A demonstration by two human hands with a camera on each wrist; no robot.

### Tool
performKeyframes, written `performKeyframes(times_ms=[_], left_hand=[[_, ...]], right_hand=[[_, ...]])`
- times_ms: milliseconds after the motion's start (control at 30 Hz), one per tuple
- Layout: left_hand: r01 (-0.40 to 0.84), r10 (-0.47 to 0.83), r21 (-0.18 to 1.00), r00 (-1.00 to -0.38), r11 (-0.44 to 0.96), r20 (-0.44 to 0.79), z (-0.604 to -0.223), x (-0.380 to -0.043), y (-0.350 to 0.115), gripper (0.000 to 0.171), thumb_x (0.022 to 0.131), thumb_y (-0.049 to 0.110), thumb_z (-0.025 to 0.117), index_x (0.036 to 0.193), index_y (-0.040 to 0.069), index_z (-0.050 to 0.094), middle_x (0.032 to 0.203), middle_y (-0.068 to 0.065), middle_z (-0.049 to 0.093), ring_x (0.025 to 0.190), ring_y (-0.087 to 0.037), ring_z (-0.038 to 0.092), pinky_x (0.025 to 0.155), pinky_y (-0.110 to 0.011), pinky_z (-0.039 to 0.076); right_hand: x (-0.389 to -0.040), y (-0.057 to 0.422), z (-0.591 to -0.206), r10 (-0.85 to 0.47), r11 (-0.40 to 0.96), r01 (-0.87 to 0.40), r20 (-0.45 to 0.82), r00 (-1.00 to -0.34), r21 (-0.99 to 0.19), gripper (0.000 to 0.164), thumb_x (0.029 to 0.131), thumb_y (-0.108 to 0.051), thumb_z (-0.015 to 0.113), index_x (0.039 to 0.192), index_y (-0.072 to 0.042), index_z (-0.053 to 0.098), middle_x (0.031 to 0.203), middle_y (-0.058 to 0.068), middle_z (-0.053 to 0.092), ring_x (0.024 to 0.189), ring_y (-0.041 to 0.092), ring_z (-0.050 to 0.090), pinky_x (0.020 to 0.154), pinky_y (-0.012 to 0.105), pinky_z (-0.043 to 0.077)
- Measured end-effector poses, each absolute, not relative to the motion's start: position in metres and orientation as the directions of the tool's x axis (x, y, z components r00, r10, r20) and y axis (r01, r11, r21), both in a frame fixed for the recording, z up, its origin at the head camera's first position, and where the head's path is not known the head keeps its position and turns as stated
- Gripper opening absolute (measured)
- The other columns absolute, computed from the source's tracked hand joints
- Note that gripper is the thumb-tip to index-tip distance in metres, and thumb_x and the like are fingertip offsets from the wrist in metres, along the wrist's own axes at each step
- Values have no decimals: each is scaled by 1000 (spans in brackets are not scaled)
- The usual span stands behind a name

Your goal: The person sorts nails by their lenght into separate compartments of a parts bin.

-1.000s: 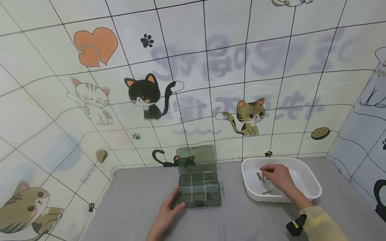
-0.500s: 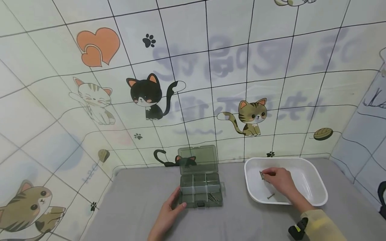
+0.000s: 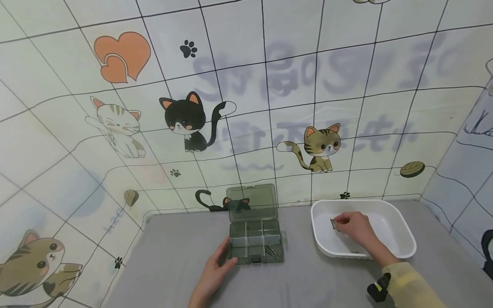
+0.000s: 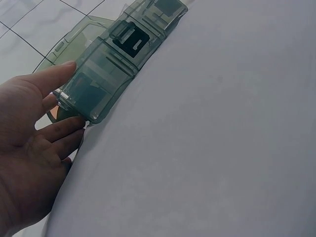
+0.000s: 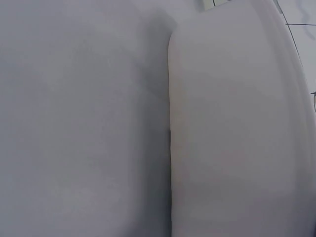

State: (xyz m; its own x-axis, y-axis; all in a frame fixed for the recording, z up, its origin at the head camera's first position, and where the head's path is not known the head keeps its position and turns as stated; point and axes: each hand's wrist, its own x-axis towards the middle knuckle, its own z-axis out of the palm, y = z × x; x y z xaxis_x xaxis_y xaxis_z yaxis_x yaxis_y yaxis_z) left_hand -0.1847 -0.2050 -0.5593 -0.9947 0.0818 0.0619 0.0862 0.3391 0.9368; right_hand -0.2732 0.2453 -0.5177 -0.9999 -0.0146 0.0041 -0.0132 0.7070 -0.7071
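Observation:
In the head view, a translucent green compartment box [image 3: 256, 244] stands with its lid [image 3: 252, 202] raised. Several thin metal screws [image 3: 271, 250] lie in its front right compartment. My left hand [image 3: 213, 268] holds the box's left front corner, thumb at the front and fingers along the side; the left wrist view shows this hand [image 4: 34, 133] close up. Over the white tray [image 3: 398, 239], my right hand [image 3: 356, 226] pinches a small brassy screw [image 3: 333, 223] between thumb and fingertips. The right wrist view shows the tray's outer wall [image 5: 232, 123], with hand and screw out of sight.
Another screw [image 3: 355, 252] lies by the tray's front wall, mostly hidden. A grey cloth [image 3: 300, 273] covers the table. Behind it hangs a sheet [image 3: 246, 107] printed with cats and grid lines. A dark object [image 3: 488, 252] shows at the right edge.
My right fingers have closed on a screw in the tray. The tray shifted slightly right, then back a little. My left hand has stayed on the box.

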Motion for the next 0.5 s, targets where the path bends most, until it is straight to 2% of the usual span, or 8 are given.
performKeyframes(times_ms=[500], left_hand=[[57,92,941,-995,333,28,-555,-184,-205,71,97,22,73,158,5,39,159,-21,39,149,-37,33,120,-55,25]], right_hand=[[-284,245,-517,-96,787,-37,-63,-993,-616,23,78,1,79,100,7,74,83,5,68,78,21,60,67,35,50]])
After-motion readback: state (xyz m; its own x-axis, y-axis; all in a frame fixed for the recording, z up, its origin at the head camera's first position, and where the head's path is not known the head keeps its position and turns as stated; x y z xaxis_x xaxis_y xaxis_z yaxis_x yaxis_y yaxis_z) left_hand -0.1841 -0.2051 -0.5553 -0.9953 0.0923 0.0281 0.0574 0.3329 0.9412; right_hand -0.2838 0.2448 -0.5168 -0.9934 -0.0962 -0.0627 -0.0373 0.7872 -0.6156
